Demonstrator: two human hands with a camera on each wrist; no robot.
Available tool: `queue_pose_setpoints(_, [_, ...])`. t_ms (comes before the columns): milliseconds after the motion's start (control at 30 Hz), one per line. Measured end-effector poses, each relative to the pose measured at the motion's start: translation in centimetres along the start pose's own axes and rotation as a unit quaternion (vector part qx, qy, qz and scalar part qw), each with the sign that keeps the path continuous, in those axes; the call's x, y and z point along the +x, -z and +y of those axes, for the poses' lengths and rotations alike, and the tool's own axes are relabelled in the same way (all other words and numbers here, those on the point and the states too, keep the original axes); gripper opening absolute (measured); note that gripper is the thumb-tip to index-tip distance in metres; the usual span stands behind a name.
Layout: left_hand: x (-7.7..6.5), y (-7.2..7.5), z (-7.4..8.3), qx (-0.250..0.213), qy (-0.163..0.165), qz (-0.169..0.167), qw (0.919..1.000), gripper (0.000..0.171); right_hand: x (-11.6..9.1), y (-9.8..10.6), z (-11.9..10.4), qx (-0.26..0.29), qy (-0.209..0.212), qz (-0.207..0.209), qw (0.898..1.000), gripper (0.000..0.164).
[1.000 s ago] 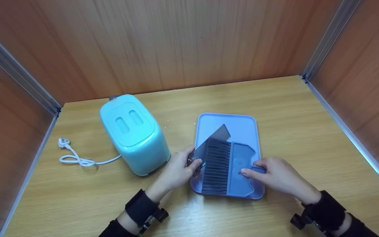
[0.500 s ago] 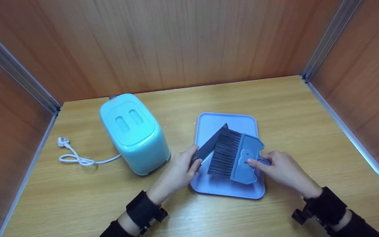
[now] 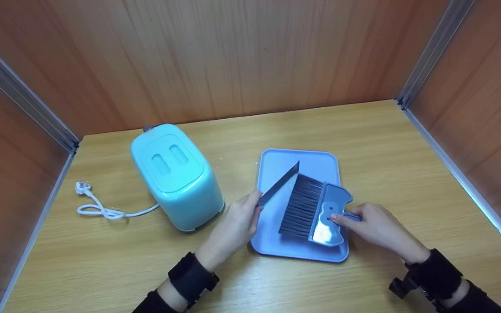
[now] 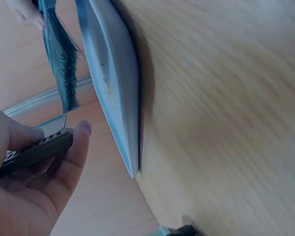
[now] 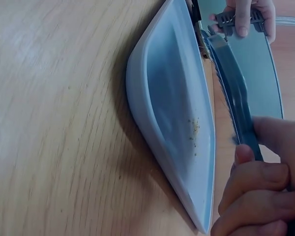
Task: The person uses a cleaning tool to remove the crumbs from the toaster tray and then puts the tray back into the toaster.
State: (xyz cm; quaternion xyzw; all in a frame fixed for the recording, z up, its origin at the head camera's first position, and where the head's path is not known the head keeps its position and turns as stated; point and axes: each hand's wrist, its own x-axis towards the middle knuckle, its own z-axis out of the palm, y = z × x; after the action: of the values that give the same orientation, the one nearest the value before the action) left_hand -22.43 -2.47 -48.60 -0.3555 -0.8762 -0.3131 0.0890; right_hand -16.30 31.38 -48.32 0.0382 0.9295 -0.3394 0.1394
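Observation:
My left hand [image 3: 234, 222] pinches a toaster crumb tray [image 3: 280, 183] by its dark slotted grip. It is a thin flat panel, turned nearly edge-on over the blue tray [image 3: 309, 161]. In the right wrist view the broad face of the crumb tray [image 5: 258, 73] shows. My right hand [image 3: 376, 228] grips the short handle of a blue hand brush [image 3: 331, 206] with black bristles. The bristles point left toward the crumb tray, above the blue tray. Small brownish crumbs [image 5: 195, 129] lie in the blue tray.
A turquoise toaster [image 3: 176, 178] with two closed-looking slots on top stands to the left. Its white cord [image 3: 111, 213] lies knotted beside it, ending in a plug [image 3: 82, 188]. A few pale specks dot the table [image 3: 215, 278]. Wood panels [image 3: 242, 56] enclose the back and sides.
The brush has lifted and shifted right, tilting away from the crumb tray. The left hand has turned the crumb tray from broad face to nearly edge-on. Toaster and blue tray have stayed put.

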Motion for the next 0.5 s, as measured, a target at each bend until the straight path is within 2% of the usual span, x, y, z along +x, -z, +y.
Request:
queue_pose_setpoints(267, [-0.23, 0.02, -0.03, 0.042, 0.003, 0.001, 0.9991, 0.015, -0.2, 0.1, -0.66, -0.008, 0.006, 0.003, 1.0, 0.064])
queue_pose_setpoints(500, [-0.41, 0.17, 0.35, 0.067, -0.004, -0.016, 0.9977, 0.014, 0.02, 0.22, -0.28, -0.006, -0.015, 0.004, 1.0, 0.064])
